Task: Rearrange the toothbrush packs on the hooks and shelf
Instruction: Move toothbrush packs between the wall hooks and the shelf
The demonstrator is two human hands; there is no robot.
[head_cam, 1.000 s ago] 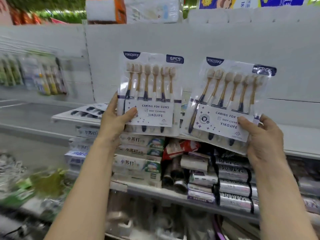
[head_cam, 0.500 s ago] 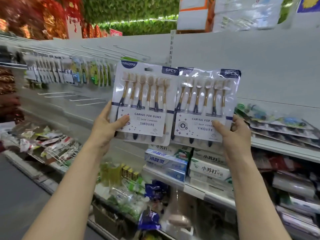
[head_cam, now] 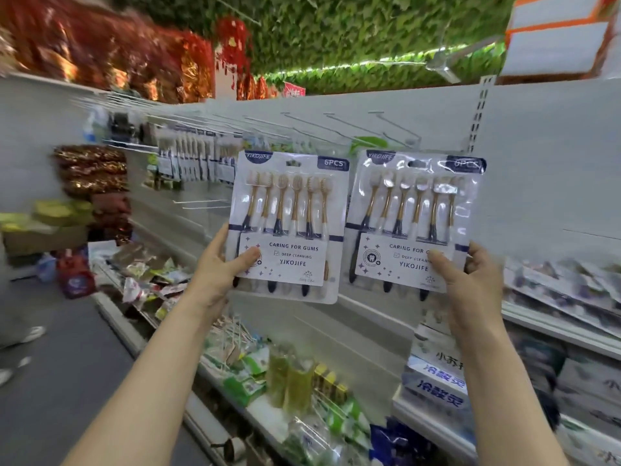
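Left grip (head_cam: 218,267) pinches the left pack (head_cam: 289,210), right grip (head_cam: 467,284) the right pack (head_cam: 413,210), both upright below the bare hooks (head_cam: 394,124). Held so low, a top might flop, missing its hook.

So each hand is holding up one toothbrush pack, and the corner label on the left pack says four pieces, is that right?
Not quite. In the head view the left hand holds the left pack and the right hand the right pack, but the left pack's corner label reads 6PCS, six pieces, not four.
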